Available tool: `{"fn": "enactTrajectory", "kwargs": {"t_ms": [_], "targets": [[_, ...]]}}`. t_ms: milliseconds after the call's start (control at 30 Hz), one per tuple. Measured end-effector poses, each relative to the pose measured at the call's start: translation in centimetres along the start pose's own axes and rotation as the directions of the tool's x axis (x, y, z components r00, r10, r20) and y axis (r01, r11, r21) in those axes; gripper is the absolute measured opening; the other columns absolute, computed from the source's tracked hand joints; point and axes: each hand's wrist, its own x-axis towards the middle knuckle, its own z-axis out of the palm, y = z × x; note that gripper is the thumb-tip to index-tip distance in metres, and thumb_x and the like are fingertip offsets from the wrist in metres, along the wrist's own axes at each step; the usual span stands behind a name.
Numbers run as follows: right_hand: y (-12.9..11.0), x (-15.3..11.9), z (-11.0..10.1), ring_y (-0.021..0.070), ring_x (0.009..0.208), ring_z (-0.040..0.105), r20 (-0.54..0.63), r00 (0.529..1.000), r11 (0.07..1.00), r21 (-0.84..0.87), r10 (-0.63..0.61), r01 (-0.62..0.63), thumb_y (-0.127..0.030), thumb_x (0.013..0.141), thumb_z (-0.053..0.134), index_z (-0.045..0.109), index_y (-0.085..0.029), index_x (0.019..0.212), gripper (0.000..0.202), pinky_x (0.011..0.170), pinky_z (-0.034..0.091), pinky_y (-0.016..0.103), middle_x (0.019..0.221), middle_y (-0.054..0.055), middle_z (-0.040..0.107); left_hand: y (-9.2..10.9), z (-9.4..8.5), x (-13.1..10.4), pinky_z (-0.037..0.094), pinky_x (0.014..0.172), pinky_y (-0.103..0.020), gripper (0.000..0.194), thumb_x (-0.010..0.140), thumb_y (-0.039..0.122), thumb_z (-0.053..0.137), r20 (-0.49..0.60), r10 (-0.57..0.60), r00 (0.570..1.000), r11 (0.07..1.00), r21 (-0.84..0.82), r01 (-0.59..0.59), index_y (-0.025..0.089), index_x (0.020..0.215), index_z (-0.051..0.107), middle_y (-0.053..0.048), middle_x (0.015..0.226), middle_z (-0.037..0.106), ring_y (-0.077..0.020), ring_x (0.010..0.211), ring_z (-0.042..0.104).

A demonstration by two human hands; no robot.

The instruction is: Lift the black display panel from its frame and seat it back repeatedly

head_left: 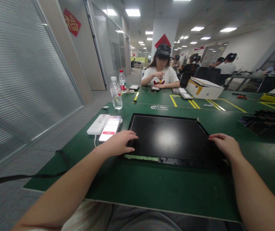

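A black flat screen panel [168,136] lies on the green table [161,189], with a green circuit strip [141,158] along its near edge. My left hand [121,142] rests at the panel's left edge, fingers apart, the fingertips over the dark surface. At the right edge my right hand [226,146] touches the frame, its fingers close together with the tips on the rim. Whether those fingertips grip the rim or only rest against it is hard to see. A lit phone [110,128] lies just beyond my left hand, on a white device [95,125].
Two bottles [116,94] stand at the back left. A person [163,70] sits across the table, hands over a small object. A white box [205,88] stands at the back right, and dark stacked parts [267,122] lie on the right. Small strips [159,107] lie behind the panel.
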Motion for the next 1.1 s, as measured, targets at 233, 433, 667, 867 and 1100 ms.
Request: {"fn": "enactTrajectory", "kwargs": {"t_ms": [233,433,667,867,1100], "targets": [[-0.11,-0.09,0.03,0.0255,0.085,0.063,-0.007,1.000,1.000,0.009,0.001,-0.001,-0.031,0.069,0.064,0.074,-0.025,0.075,0.013,0.075,0.043,0.037,0.082,0.005,0.073,0.14,-0.62,-0.27,0.042,0.106,-0.037,0.052,0.078,0.028,0.077,0.064,0.051,0.997,0.999,-0.024,-0.049,0.022,0.128,0.064,-0.008,0.140,0.059,-0.0264,0.126,0.056],[-0.12,-0.18,0.04,0.0245,0.084,0.063,-0.010,1.000,1.000,0.017,0.014,-0.014,-0.031,0.069,0.065,0.074,-0.025,0.076,0.013,0.075,0.043,0.036,0.083,0.004,0.072,0.10,-0.55,-0.20,0.043,0.105,-0.036,0.049,0.078,0.024,0.076,0.074,0.085,0.994,0.996,-0.046,-0.082,0.024,0.126,0.065,-0.007,0.139,0.060,-0.0257,0.124,0.058],[0.25,0.00,0.21,0.0252,0.082,0.063,-0.030,0.999,1.000,0.023,-0.015,0.016,-0.032,0.067,0.064,0.074,-0.025,0.074,0.014,0.075,0.044,0.037,0.083,0.005,0.073,-0.26,-0.25,-0.13,0.042,0.107,-0.036,0.051,0.080,0.020,0.074,0.077,0.136,0.988,0.989,-0.063,-0.131,0.027,0.129,0.063,-0.006,0.146,0.054,-0.0248,0.130,0.054],[0.34,0.18,0.14,0.0255,0.081,0.063,-0.026,0.999,0.999,0.003,-0.035,0.035,-0.034,0.067,0.063,0.074,-0.026,0.074,0.015,0.075,0.044,0.037,0.081,0.005,0.073,-0.51,-0.43,-0.26,0.043,0.106,-0.034,0.048,0.081,0.018,0.071,0.091,0.174,0.981,0.983,-0.083,-0.167,0.028,0.128,0.065,-0.005,0.147,0.053,-0.0241,0.130,0.054],[-0.18,-0.19,-0.19,0.0255,0.083,0.063,0.005,1.000,1.000,-0.007,0.000,0.000,-0.034,0.067,0.062,0.075,-0.023,0.078,0.019,0.073,0.042,0.035,0.083,0.006,0.073,-0.18,-0.64,-0.50,0.046,0.103,-0.034,0.045,0.085,0.014,0.066,0.110,0.215,0.970,0.975,-0.085,-0.207,0.027,0.127,0.065,-0.006,0.146,0.054,-0.0241,0.128,0.056]]}}
